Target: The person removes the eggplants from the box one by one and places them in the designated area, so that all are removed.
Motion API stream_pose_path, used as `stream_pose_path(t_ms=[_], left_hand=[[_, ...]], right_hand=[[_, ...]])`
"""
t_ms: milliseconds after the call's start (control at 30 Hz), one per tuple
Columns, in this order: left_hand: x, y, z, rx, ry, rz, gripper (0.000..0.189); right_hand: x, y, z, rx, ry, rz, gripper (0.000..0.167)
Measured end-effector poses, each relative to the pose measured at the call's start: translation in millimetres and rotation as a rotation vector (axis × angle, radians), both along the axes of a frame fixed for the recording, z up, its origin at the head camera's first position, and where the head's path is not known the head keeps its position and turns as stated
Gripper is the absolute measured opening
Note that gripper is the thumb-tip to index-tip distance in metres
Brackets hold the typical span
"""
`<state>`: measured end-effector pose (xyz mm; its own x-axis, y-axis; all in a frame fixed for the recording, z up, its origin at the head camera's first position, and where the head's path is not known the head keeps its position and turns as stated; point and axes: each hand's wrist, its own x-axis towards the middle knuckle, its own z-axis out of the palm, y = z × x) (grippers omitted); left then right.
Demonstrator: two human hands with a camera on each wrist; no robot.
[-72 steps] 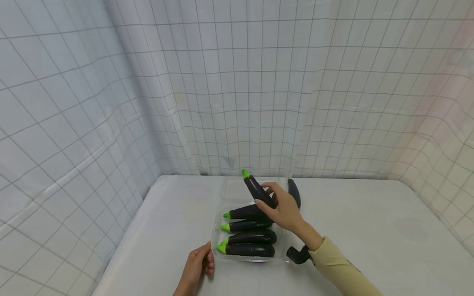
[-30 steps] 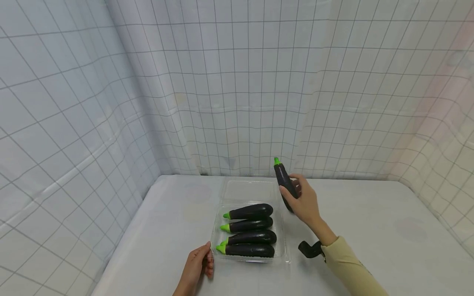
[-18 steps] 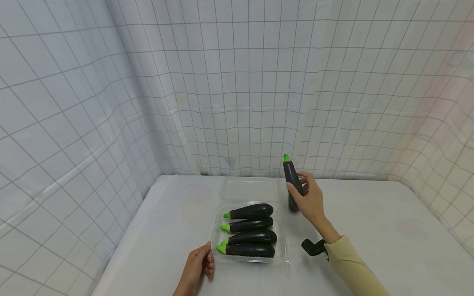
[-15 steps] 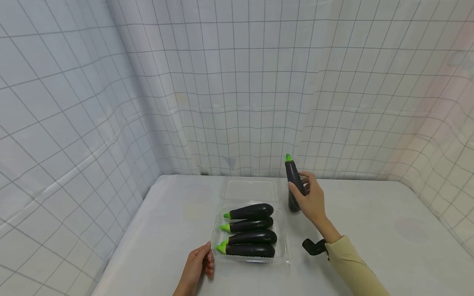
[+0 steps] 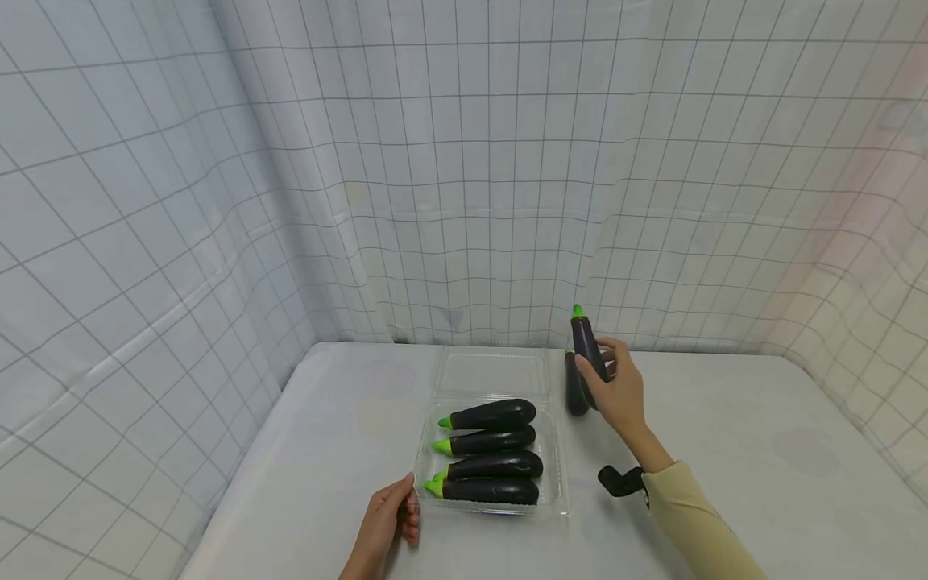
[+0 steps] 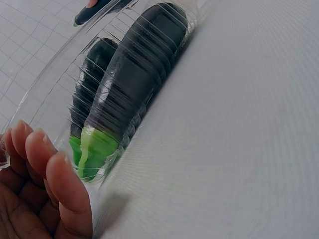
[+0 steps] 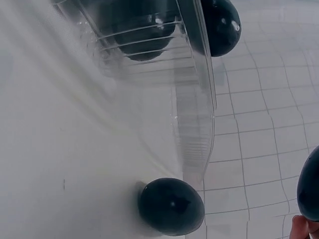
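Note:
My right hand (image 5: pixel 622 391) grips a dark eggplant (image 5: pixel 587 342) with a green stem, raised above the table with its stem end tilted up and away. Just left of it, another eggplant (image 5: pixel 576 396) lies on the table beside a clear plastic container (image 5: pixel 563 493). Several eggplants (image 5: pixel 493 465) lie side by side in that container, stems to the left. At its front left corner, my left hand (image 5: pixel 384 514) pinches the rim between thumb and finger. In the right wrist view, only the rounded end of the held eggplant (image 7: pixel 310 186) shows, with fingertips below.
The container's clear lid (image 5: pixel 493 375) is folded back flat behind it. A white table (image 5: pixel 725 451) spreads to both sides. White grid-patterned curtains (image 5: pixel 500 185) hang behind and at the sides. A black wrist camera (image 5: pixel 620 481) sits on the right wrist.
My right hand has carried the eggplant from above the container to the right, past the eggplant lying on the table. The left hand has stayed at the container's corner.

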<state>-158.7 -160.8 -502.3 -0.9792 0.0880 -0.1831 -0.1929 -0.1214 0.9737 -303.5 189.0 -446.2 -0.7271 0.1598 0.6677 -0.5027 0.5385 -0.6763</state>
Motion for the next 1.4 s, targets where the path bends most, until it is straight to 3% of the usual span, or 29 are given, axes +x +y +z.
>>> stream_pose_path(t_ms=[267, 533, 967, 1400], left_hand=[[-0.1, -0.5, -0.5, -0.025, -0.003, 0.002, 0.044], [0.4, 0.0, -0.9, -0.016, 0.003, -0.002, 0.043], [0.2, -0.6, 0.6, -0.025, -0.007, 0.003, 0.043], [0.7, 0.7, 2.9, -0.029, 0.000, 0.002, 0.043]], right_hand=[[-5.5, 9.3, -4.6, 0.006, -0.050, -0.042, 0.044], [-13.9, 19.3, -14.2, 0.047, -0.153, -0.089, 0.044], [-25.3, 31.9, -29.3, 0.124, -0.299, -0.101, 0.050], [-30.5, 34.9, -30.1, 0.201, -0.475, -0.101, 0.057]])
